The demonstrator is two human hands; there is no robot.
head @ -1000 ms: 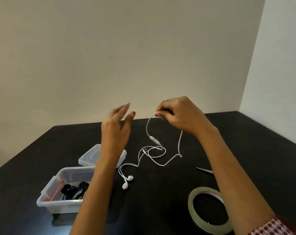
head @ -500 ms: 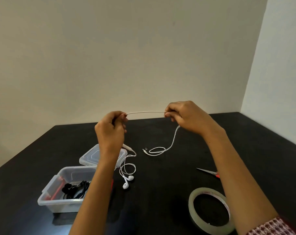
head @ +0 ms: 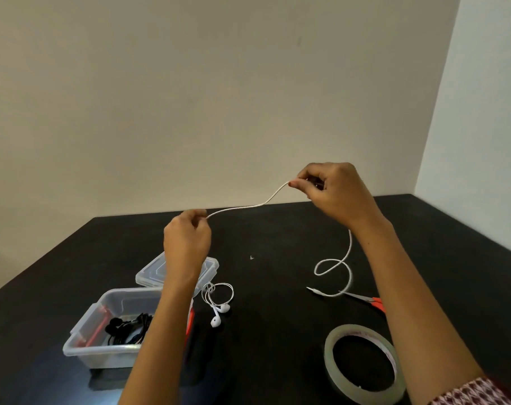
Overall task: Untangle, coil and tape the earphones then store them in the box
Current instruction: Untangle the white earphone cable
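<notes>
Head view: left hand and right hand, each grip pinched on earphones; box partly behind forearm.

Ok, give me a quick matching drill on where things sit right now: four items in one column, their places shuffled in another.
1 white cable
2 black earphones
3 tape roll
4 box lid

A inside the clear box
B flat on the table, near right
C held between left hand and right hand
D just behind the box

Pairs: 1-C, 2-A, 3-B, 4-D
</notes>
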